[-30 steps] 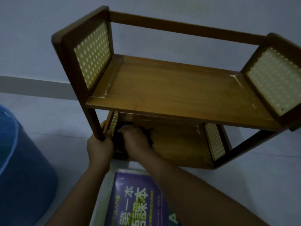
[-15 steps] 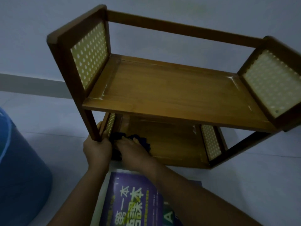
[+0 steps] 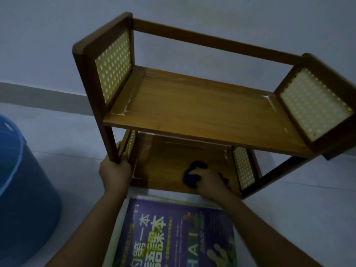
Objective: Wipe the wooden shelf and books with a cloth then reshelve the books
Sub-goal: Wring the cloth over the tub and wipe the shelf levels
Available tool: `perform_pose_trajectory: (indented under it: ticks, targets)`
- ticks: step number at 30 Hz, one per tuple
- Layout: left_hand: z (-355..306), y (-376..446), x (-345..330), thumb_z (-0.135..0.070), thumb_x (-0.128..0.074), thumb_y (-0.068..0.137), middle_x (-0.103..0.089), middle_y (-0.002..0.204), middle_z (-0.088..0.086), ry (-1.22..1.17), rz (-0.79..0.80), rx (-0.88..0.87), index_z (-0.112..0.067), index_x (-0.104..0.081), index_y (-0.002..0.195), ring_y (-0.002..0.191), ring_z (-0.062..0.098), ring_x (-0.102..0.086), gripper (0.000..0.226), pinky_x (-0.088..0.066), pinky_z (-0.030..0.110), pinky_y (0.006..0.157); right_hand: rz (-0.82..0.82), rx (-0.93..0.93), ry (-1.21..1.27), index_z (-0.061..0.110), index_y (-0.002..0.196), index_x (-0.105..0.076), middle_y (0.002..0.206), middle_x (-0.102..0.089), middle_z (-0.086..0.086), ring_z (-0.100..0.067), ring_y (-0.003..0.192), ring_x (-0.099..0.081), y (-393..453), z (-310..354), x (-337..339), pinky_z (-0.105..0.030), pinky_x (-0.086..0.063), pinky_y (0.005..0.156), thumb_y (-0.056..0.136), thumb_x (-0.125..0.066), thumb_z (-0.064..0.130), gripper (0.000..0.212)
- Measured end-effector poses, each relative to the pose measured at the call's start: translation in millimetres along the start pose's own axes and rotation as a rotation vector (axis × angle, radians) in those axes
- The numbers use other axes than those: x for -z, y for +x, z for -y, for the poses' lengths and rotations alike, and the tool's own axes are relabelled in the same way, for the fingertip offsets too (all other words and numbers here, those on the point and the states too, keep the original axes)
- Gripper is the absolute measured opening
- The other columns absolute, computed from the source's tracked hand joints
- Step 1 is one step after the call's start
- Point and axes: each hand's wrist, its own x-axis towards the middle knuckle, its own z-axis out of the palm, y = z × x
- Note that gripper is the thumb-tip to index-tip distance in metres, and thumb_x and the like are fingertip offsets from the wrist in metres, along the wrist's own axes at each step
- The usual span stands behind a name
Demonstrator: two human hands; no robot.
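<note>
Dim, bluish, even lighting; source not evident. Wide-angle distortion bows the wooden shelf (image 3: 202, 105) toward the frame edges. Its right end appears motion-blurred; soft shadows fall under its upper board.

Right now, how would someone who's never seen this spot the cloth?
Find the wooden shelf on the floor, then its lower board. Near that board's right end, the right hand presses a crumpled cloth; it is dark blue, the only soft thing against the brown wood.

Right hand (image 3: 211, 181) hides most of cloth (image 3: 192, 175).
</note>
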Motion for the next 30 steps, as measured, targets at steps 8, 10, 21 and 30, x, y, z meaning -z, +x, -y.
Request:
perform_pose_trajectory:
  ticks: [8, 10, 21, 30]
  targets:
    - [5.1, 1.2, 5.9, -0.004, -0.056, 0.088, -0.066, 0.117, 0.010, -0.030, -0.008, -0.019, -0.020, -0.062, 0.126, 0.111, 0.026, -0.060, 0.042, -0.049, 0.045, 0.097, 0.105, 0.286, -0.050, 0.020, 0.135, -0.044, 0.144, -0.041, -0.009, -0.037, 0.138, -0.024, 25.2, 149.1, -65.3, -0.061, -0.012, 0.113, 0.092, -0.054, 0.022, 0.044]
    - [7.5, 3.7, 7.0, -0.005, -0.055, 0.090, -0.065, 0.118, 0.010, -0.050, 0.002, 0.000, -0.021, -0.060, 0.128, 0.111, 0.026, -0.059, 0.042, -0.049, 0.041, 0.092, 0.130, 0.300, -0.069, 0.017, 0.131, -0.048, 0.132, -0.049, -0.009, -0.038, 0.126, -0.039, 13.7, 114.8, -46.3, -0.058, -0.030, 0.103, 0.089, -0.056, 0.013, 0.043]
    - [10.9, 9.0, 14.0, -0.008, -0.052, 0.094, -0.066, 0.103, 0.005, 0.064, 0.126, -0.085, -0.031, -0.059, 0.127, 0.095, 0.023, -0.060, 0.040, -0.049, 0.040, 0.082, -0.443, 0.000, -0.125, 0.007, 0.146, -0.031, 0.147, -0.036, -0.020, -0.035, 0.123, -0.048, 20.4, -60.7, 6.7, -0.040, -0.044, 0.098, 0.099, -0.035, 0.000, 0.048]
    - [14.9, 10.3, 14.2, -0.009, -0.051, 0.095, -0.065, 0.089, -0.008, 0.089, 0.114, -0.151, -0.038, -0.054, 0.121, 0.083, 0.007, -0.060, 0.039, -0.049, 0.028, 0.067, -0.224, -0.452, -0.072, 0.004, 0.151, -0.005, 0.158, 0.002, -0.022, -0.042, 0.145, 0.002, 99.9, 12.2, 0.8, -0.052, -0.004, 0.117, 0.105, -0.027, 0.025, 0.055]
